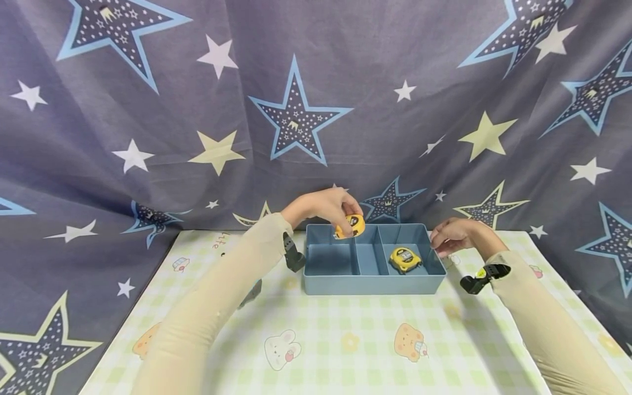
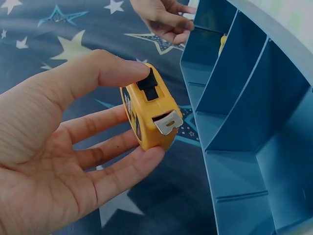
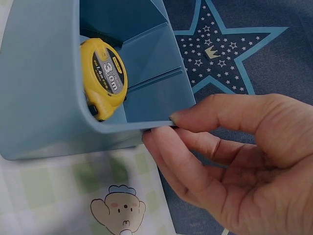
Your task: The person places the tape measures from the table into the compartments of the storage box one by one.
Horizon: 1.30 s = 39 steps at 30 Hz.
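Between thumb and fingers, my left hand [image 1: 332,207] holds a yellow tape measure [image 2: 155,107] over the back of a blue divided box [image 1: 370,285]. The left wrist view shows its black lock button under the thumb and its metal end hook poking out. My right hand [image 3: 220,152] pinches the rim at the box's right end, thumb on top and fingers below. A second yellow tape measure [image 1: 405,260], marked 3.0m in the right wrist view, lies in the right compartment. The left compartment [image 1: 331,260] and the narrow middle compartment [image 1: 371,260] hold nothing.
The box stands near the back of a table under a green-checked cloth [image 1: 345,351] printed with cartoon animals. Right behind it hangs a dark star-patterned curtain [image 1: 385,126]. Black wrist cameras [image 1: 294,258] sit on both forearms.
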Available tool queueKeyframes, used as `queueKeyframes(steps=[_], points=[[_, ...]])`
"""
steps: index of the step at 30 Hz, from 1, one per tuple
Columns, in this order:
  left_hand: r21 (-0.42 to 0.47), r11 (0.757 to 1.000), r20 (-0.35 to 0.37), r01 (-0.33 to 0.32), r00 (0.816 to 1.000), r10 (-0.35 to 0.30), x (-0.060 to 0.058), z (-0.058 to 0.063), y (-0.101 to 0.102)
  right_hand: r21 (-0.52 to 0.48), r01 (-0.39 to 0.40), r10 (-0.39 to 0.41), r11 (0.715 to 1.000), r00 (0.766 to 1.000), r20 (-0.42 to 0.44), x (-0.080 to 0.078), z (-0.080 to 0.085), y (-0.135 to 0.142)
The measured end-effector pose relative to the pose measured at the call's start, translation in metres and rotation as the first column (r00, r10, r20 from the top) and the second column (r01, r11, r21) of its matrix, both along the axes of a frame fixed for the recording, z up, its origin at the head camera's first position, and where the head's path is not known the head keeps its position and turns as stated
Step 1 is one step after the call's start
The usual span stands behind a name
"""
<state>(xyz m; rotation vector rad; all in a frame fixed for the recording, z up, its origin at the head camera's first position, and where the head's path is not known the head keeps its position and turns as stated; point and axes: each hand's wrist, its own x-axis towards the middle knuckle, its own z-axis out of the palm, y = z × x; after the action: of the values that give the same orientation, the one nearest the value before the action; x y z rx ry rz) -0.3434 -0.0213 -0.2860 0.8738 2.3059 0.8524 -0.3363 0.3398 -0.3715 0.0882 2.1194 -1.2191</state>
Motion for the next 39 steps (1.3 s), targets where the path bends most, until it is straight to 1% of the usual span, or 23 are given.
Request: queueKeyframes(steps=[4, 9, 14, 19, 27, 32, 36, 39], points=[[0.016, 1.0, -0.014, 0.008, 1.0, -0.007, 0.0, 0.0, 0.006, 0.002, -0.006, 0.006, 1.0, 1.0, -0.001, 0.0, 0.001, 0.0], [0.03, 1.0, -0.021, -0.001, 1.0, 0.001, 0.0, 0.0, 0.014, 0.0, -0.005, 0.005, 1.0, 1.0, 0.0, 0.0, 0.0, 0.0], [0.005, 1.0, -0.071, -0.008, 0.997, 0.008, -0.001, 0.001, 0.021, -0.002, -0.003, 0.003, 1.0, 1.0, 0.002, 0.001, -0.001, 0.0], [-0.016, 1.0, -0.132, 0.001, 0.991, -0.003, -0.002, 0.004, 0.028, -0.003, 0.002, -0.002, 1.0, 1.0, 0.003, 0.001, 0.0, -0.001], [-0.045, 0.999, -0.189, 0.005, 0.982, -0.014, -0.002, 0.005, 0.04, 0.01, 0.002, -0.002, 1.0, 1.0, -0.005, 0.0, 0.004, -0.001], [-0.085, 0.996, -0.233, 0.014, 0.972, -0.034, -0.002, 0.0, 0.048, 0.009, -0.002, 0.002, 1.0, 1.0, -0.008, -0.001, 0.002, 0.0], [-0.116, 0.993, -0.273, 0.015, 0.961, -0.047, -0.003, -0.007, 0.052, 0.011, -0.004, 0.004, 1.0, 1.0, -0.01, -0.001, 0.001, 0.001], [-0.117, 0.993, -0.287, 0.016, 0.957, -0.049, -0.004, -0.013, 0.054, 0.01, 0.001, -0.001, 1.0, 1.0, -0.007, 0.0, 0.0, 0.001]])
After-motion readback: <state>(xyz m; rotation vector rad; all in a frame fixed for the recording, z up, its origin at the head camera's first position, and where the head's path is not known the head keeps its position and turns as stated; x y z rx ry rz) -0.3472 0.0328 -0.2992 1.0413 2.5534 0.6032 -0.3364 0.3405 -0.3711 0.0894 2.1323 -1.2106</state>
